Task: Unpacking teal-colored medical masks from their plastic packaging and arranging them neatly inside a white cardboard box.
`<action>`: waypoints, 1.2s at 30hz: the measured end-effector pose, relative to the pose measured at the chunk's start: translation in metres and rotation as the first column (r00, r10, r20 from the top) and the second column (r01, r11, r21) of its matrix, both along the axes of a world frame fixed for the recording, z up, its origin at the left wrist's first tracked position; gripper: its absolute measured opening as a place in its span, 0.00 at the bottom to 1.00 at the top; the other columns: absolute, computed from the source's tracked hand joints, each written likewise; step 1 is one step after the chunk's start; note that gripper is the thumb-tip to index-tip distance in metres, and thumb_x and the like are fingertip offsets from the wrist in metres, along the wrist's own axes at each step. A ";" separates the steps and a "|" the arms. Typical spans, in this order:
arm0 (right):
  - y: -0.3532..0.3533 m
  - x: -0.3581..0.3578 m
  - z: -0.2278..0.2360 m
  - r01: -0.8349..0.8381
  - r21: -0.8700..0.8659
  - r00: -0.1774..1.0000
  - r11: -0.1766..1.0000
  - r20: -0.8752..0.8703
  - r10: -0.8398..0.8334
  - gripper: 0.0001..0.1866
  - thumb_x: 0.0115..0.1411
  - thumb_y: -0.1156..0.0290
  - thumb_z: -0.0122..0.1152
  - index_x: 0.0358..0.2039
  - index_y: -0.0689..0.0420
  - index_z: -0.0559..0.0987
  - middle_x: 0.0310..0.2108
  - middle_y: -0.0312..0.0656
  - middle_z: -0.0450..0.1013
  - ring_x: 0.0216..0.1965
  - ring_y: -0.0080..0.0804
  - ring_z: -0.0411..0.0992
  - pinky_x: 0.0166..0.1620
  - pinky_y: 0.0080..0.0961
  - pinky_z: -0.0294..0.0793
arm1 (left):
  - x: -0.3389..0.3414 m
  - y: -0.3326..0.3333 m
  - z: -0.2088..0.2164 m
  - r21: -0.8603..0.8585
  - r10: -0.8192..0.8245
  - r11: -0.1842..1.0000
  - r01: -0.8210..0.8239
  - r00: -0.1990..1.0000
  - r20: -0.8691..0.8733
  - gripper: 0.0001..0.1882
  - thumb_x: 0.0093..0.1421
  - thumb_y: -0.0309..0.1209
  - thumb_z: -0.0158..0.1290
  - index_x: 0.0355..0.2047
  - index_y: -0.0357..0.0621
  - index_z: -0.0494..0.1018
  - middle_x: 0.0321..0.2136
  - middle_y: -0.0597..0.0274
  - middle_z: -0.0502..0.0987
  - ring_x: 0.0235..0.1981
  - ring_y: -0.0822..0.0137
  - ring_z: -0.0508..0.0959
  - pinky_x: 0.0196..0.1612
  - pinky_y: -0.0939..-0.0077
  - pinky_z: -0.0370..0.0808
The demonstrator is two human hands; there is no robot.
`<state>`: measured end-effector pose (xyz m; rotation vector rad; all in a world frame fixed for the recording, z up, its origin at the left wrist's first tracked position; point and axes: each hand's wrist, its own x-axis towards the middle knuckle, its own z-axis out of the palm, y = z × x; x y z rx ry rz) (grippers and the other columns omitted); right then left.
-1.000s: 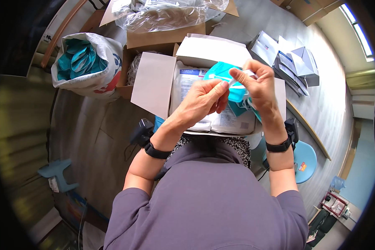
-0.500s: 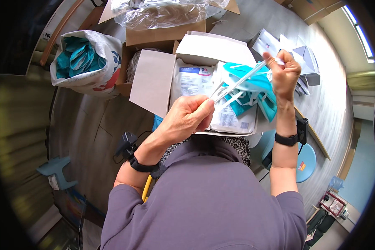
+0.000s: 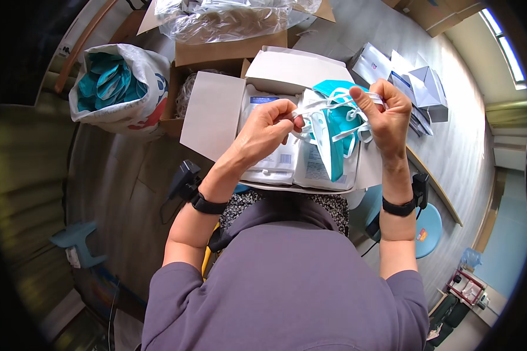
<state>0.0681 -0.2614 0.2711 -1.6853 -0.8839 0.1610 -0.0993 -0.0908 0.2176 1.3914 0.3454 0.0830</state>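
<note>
Both hands raised over the open white carton: left hand and right hand each pinch white ties of a teal-and-white face mask stretched between them above the carton's packets.

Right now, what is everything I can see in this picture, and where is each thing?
teal garment with white ties: one, teal and white, held up between both hands over the open box.
open white box: one, white, on the person's lap, flaps spread.
sealed packets: at least two, white and clear, lying inside the box.
white sack: one, white, filled with teal items, far left on the floor.
cardboard box: one, brown, behind the white box, clear plastic on top.
flattened white cartons: several, white, on the table at right.
blue stool: one, blue, lower right.
left hand: pinching a tie.
right hand: gripping the ties.
</note>
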 end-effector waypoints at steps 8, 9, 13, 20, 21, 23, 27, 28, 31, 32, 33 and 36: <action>-0.026 -0.004 0.011 0.013 0.213 0.960 0.977 -0.276 0.048 0.21 0.60 0.68 0.71 0.17 0.50 0.68 0.15 0.23 0.59 0.17 0.10 0.51 0.23 0.13 0.46 | -0.002 0.003 -0.014 0.670 0.253 0.701 -0.245 0.963 0.086 0.16 0.54 0.18 0.52 0.43 0.42 0.78 0.45 0.59 0.78 0.50 0.63 0.76 0.45 0.68 0.77; -0.033 -0.002 0.017 0.057 0.258 0.953 0.964 -0.302 0.024 0.20 0.60 0.69 0.71 0.18 0.49 0.68 0.15 0.23 0.59 0.17 0.10 0.51 0.22 0.13 0.46 | 0.001 -0.001 -0.015 0.733 0.238 0.635 -0.242 0.965 0.112 0.15 0.55 0.19 0.53 0.43 0.44 0.78 0.46 0.58 0.78 0.50 0.60 0.76 0.46 0.66 0.77; -0.066 0.015 0.040 0.204 0.427 0.946 0.881 -0.317 -0.066 0.20 0.63 0.69 0.67 0.18 0.48 0.66 0.12 0.23 0.54 0.13 0.11 0.50 0.19 0.13 0.45 | 0.011 -0.018 -0.008 0.852 0.150 0.489 -0.185 0.981 0.126 0.12 0.56 0.27 0.60 0.41 0.47 0.80 0.48 0.57 0.78 0.51 0.54 0.75 0.53 0.58 0.72; -0.091 0.022 0.062 0.366 0.455 0.920 0.812 -0.308 -0.242 0.23 0.63 0.68 0.66 0.16 0.48 0.65 0.12 0.25 0.50 0.14 0.12 0.43 0.24 0.14 0.48 | 0.024 -0.058 -0.008 0.899 0.018 0.403 -0.173 0.983 0.181 0.23 0.50 0.42 0.68 0.41 0.42 0.79 0.47 0.54 0.76 0.61 0.49 0.67 0.65 0.52 0.57; -0.090 0.023 0.061 0.372 0.464 0.922 0.804 -0.284 -0.262 0.23 0.63 0.68 0.67 0.15 0.47 0.64 0.12 0.24 0.50 0.15 0.12 0.43 0.25 0.14 0.49 | 0.023 -0.064 -0.008 0.914 0.011 0.367 -0.173 0.983 0.182 0.23 0.49 0.42 0.69 0.40 0.41 0.79 0.47 0.54 0.76 0.61 0.49 0.67 0.66 0.52 0.56; -0.091 0.023 0.058 0.380 0.452 0.922 0.807 -0.250 -0.295 0.23 0.63 0.69 0.67 0.15 0.47 0.64 0.12 0.24 0.50 0.15 0.12 0.43 0.25 0.14 0.50 | 0.026 -0.069 -0.013 0.925 -0.007 0.303 -0.231 0.970 0.244 0.20 0.47 0.36 0.69 0.36 0.41 0.76 0.42 0.55 0.76 0.59 0.50 0.69 0.64 0.54 0.58; -0.094 0.019 0.053 0.370 0.410 0.928 0.833 -0.209 -0.309 0.21 0.62 0.68 0.68 0.17 0.47 0.66 0.13 0.23 0.53 0.15 0.09 0.44 0.22 0.10 0.46 | 0.023 -0.058 -0.010 0.844 0.097 0.428 -0.323 0.945 0.312 0.13 0.46 0.27 0.66 0.32 0.46 0.75 0.35 0.60 0.78 0.47 0.55 0.75 0.56 0.59 0.63; -0.094 0.018 0.051 0.371 0.388 0.926 0.844 -0.225 -0.303 0.20 0.62 0.67 0.68 0.18 0.47 0.67 0.14 0.22 0.53 0.15 0.08 0.45 0.21 0.10 0.45 | 0.021 -0.052 -0.006 0.816 0.166 0.462 -0.348 0.937 0.306 0.12 0.50 0.26 0.66 0.34 0.45 0.76 0.32 0.62 0.78 0.40 0.61 0.78 0.50 0.64 0.68; -0.092 0.016 0.038 0.270 0.222 0.949 0.937 -0.226 -0.220 0.14 0.63 0.57 0.67 0.31 0.55 0.80 0.20 0.25 0.66 0.18 0.07 0.52 0.21 0.09 0.47 | 0.023 -0.038 0.006 0.337 0.405 0.789 -0.514 0.848 0.343 0.09 0.58 0.25 0.64 0.35 0.39 0.75 0.28 0.66 0.79 0.30 0.77 0.75 0.34 0.80 0.73; -0.086 0.011 0.035 0.228 0.146 0.954 0.963 -0.230 -0.191 0.17 0.63 0.55 0.67 0.35 0.57 0.81 0.22 0.26 0.69 0.19 0.07 0.54 0.22 0.09 0.49 | 0.022 -0.036 0.007 0.083 0.459 0.864 -0.497 0.844 0.277 0.08 0.61 0.26 0.62 0.37 0.39 0.74 0.30 0.69 0.78 0.31 0.79 0.75 0.36 0.79 0.73; -0.079 0.006 0.031 0.156 0.078 0.963 0.985 -0.233 -0.134 0.19 0.62 0.53 0.67 0.36 0.59 0.81 0.24 0.27 0.71 0.21 0.07 0.56 0.23 0.09 0.52 | 0.021 -0.036 0.010 -0.054 0.479 0.873 -0.484 0.833 0.279 0.08 0.62 0.27 0.61 0.38 0.40 0.74 0.31 0.69 0.78 0.32 0.79 0.76 0.36 0.79 0.73; -0.046 -0.013 0.013 -0.021 -0.034 0.984 0.999 -0.178 0.014 0.22 0.61 0.52 0.68 0.36 0.62 0.81 0.24 0.26 0.70 0.24 0.08 0.58 0.25 0.12 0.54 | 0.021 -0.041 0.011 -0.334 0.483 0.853 -0.400 0.848 0.217 0.08 0.63 0.28 0.60 0.40 0.42 0.74 0.34 0.68 0.79 0.33 0.78 0.76 0.36 0.80 0.73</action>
